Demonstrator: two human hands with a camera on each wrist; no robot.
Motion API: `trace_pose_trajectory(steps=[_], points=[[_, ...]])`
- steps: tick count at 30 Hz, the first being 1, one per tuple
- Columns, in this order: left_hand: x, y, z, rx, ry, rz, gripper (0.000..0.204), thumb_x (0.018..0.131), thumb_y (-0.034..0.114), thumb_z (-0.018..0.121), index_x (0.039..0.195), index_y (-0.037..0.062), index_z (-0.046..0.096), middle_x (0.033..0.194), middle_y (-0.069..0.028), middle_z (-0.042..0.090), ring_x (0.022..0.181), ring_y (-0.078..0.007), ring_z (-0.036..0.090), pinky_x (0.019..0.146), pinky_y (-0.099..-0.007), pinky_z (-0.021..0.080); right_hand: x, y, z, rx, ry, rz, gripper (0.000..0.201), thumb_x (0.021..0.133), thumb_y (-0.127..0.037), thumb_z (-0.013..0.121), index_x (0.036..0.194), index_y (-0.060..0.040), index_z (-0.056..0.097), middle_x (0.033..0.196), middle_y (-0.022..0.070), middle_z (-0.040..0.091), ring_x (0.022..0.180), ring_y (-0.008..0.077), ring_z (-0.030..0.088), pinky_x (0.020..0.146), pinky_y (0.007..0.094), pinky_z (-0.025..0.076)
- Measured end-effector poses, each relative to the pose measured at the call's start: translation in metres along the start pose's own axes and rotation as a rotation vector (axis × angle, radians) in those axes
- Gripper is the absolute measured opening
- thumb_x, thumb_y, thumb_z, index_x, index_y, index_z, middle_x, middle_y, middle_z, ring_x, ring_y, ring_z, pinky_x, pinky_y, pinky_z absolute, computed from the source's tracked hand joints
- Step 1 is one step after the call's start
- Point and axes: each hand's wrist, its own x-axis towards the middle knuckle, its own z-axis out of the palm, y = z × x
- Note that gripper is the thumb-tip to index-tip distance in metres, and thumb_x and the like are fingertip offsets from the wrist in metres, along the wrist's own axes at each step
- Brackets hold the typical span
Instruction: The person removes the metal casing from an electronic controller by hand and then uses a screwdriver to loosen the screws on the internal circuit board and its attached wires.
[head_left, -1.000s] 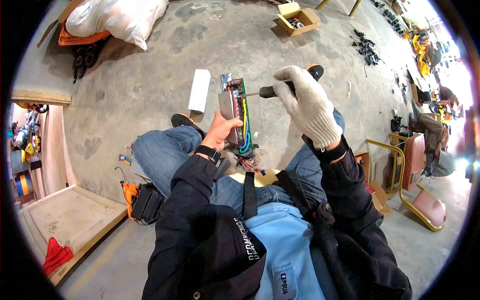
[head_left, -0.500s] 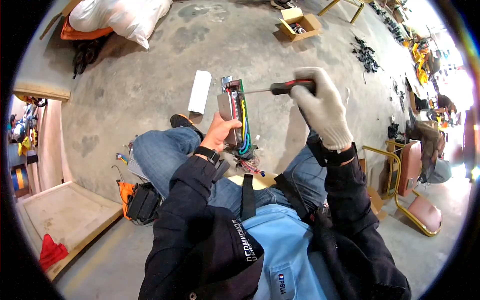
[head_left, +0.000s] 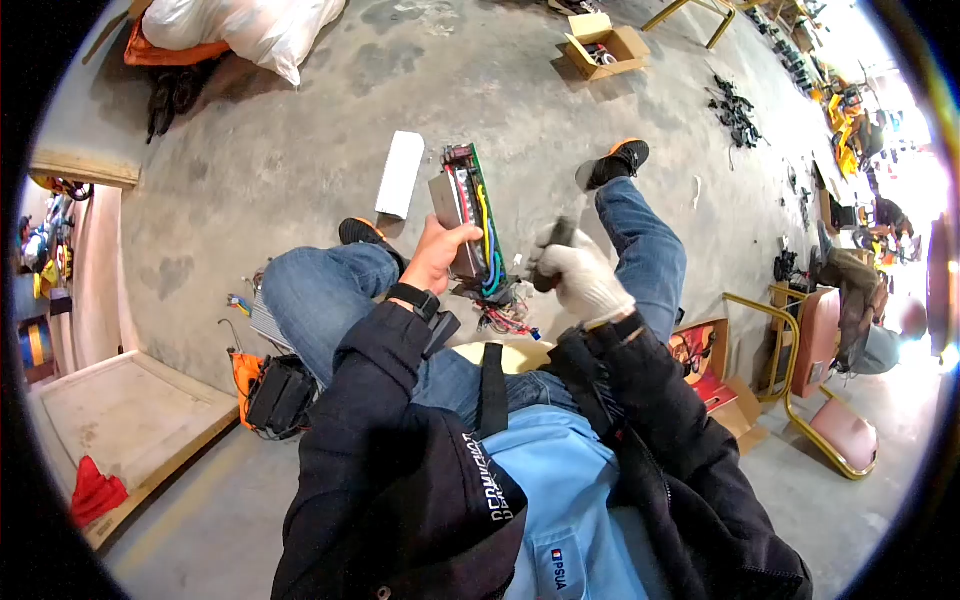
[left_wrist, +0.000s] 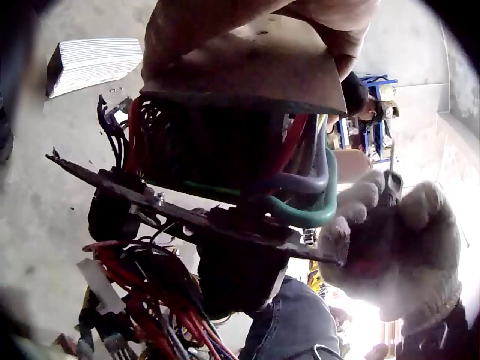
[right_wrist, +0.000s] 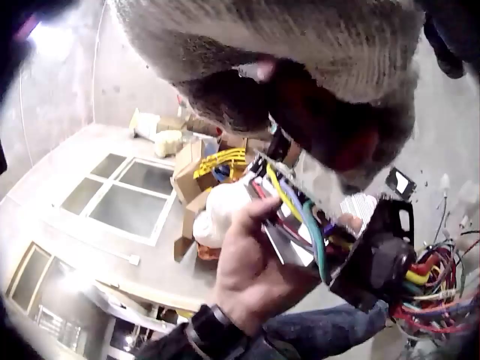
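My bare left hand grips an electronic unit by its flat metal side, thumb over the edge. The unit has a green circuit board and yellow, blue and green wires along its length. A bundle of thin coloured wires hangs from its near end, past a black end plate. To the right of the unit, my gloved right hand holds a screwdriver by its dark handle, fingers curled round it. The glove hides most of the screwdriver in the right wrist view.
A white metal cover lies on the concrete floor beyond the left hand. Farther off stand an open cardboard box and white sacks. A black and orange bag sits by the left knee, and a gold-framed chair at right.
The right hand has drawn the screwdriver away from the unit, lowered it toward the lap and turned its handle more upright. The left hand keeps its grip on the unit.
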Motion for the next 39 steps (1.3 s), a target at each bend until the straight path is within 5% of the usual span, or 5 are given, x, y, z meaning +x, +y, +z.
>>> trace_pose_trajectory(steps=[2,6,10,35,39], points=[[-0.003,0.003,0.004,0.029,0.041,-0.004,0.048,0.080,0.009,0.076,0.121,-0.0032,0.053,0.108,-0.0112,0.066,0.093,-0.0187,0.066,0.083,-0.0344,0.055,0.002,-0.001,0.021,-0.236,0.093,0.041,0.020,0.087,-0.023,0.072,0.092,-0.0049,0.065,0.068,0.0006,0.060,0.058,0.0103,0.057,0.051,0.0265,0.042],[-0.011,0.008,0.009,0.074,0.037,0.041,0.036,0.084,0.009,0.072,0.117,-0.0006,0.062,0.100,-0.0090,0.070,0.085,-0.0165,0.068,0.076,-0.0314,0.056,0.017,0.019,0.045,-0.753,0.246,-0.327,0.037,0.084,-0.034,0.076,0.102,-0.0023,0.069,0.085,0.0151,0.070,0.076,0.0348,0.068,0.072,0.0416,0.053],[-0.009,0.009,0.009,0.069,-0.030,0.025,0.035,0.084,0.008,0.072,0.116,-0.0015,0.062,0.102,-0.0088,0.070,0.084,-0.0168,0.068,0.076,-0.0319,0.056,0.012,0.023,0.053,-0.988,0.269,-0.406,0.037,0.081,-0.034,0.078,0.101,-0.0039,0.070,0.093,0.0161,0.067,0.090,0.0345,0.068,0.080,0.0423,0.054],[-0.001,-0.006,0.007,0.135,-0.006,-0.091,0.061,0.078,0.013,0.078,0.125,-0.0062,0.045,0.111,-0.0123,0.062,0.096,-0.0207,0.064,0.084,-0.0355,0.054,0.024,0.029,0.043,-0.900,0.219,-0.299,0.028,0.084,-0.030,0.072,0.099,-0.0060,0.071,0.087,0.0197,0.072,0.086,0.0390,0.071,0.076,0.0448,0.056],[0.002,-0.013,0.015,0.344,0.140,0.048,0.077,0.075,0.016,0.081,0.134,-0.0089,0.038,0.135,-0.0250,0.047,0.126,-0.0329,0.050,0.107,-0.0431,0.043,0.023,0.033,0.044,-0.953,0.254,-0.266,0.030,0.083,-0.031,0.072,0.099,-0.0063,0.072,0.088,0.0196,0.072,0.088,0.0387,0.071,0.077,0.0445,0.056]])
